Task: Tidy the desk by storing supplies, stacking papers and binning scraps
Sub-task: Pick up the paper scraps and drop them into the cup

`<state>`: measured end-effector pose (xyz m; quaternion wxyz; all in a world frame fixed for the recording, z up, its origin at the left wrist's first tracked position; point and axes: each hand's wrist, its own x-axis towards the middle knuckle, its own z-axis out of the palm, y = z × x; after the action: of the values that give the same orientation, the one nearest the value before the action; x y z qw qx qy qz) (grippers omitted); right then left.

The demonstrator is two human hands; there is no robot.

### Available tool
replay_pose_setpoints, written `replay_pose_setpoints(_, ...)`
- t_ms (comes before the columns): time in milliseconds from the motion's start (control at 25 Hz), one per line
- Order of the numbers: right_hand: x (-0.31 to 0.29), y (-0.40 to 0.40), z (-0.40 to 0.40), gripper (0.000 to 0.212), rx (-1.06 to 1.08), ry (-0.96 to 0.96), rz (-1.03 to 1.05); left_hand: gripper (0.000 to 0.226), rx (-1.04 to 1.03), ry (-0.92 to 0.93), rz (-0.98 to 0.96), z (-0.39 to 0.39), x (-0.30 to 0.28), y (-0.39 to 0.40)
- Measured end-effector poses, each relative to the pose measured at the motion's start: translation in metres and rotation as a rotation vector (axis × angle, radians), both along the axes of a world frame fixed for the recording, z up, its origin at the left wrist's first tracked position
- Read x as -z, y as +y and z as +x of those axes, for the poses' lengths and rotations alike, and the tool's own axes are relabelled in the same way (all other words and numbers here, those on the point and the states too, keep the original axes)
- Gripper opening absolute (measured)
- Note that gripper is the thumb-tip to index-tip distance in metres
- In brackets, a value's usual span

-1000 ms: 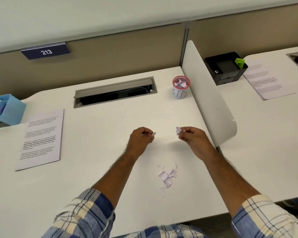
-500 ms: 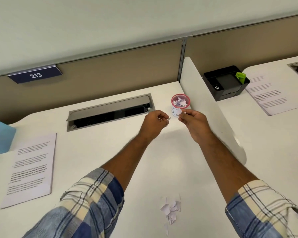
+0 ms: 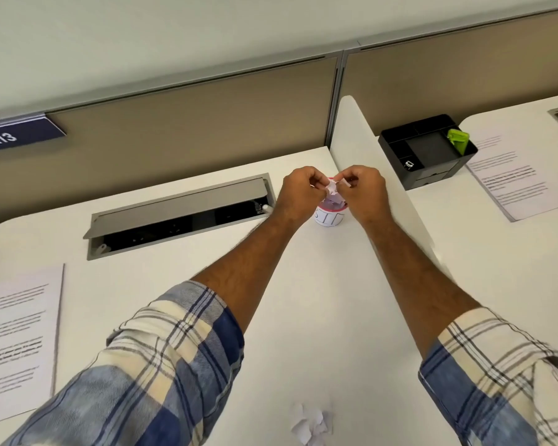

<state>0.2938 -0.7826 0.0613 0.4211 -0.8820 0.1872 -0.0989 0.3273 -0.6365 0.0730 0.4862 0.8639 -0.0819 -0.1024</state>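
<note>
A small white cup marked BIN (image 3: 330, 217) with a pink rim stands at the back of the desk, partly hidden by my hands and holding paper scraps. My left hand (image 3: 300, 191) and my right hand (image 3: 364, 191) hover just over its mouth, fingertips close together. Each hand pinches small paper scraps (image 3: 331, 188) above the cup. A pile of torn scraps (image 3: 310, 424) lies on the desk near the front edge, between my forearms.
A printed sheet stack (image 3: 16, 336) lies at the left. An open grey cable tray (image 3: 178, 217) sits behind it. A white divider (image 3: 368, 162) stands right of the cup. Beyond it are a black organiser (image 3: 429, 156) with a green item and another printed sheet (image 3: 516, 178).
Both hands have carried the pinched scraps from mid-desk to the back and now meet over the bin cup. The view has shifted forward, leaving the scrap pile near the bottom edge.
</note>
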Motion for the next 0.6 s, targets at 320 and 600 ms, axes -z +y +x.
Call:
replay_pose_setpoints(320, 0.014, -0.006, -0.006, 0.028, -0.072, 0.087, -0.174, 0.010, 0.037, -0.030, 0.137, 0.015, 0.016, -0.007)
replay_pose_setpoints(600, 0.017, -0.009, -0.028, 0.018, -0.011, -0.053, -0.071, 0.013, -0.072, 0.059, -0.003, -0.022, 0.027, 0.043)
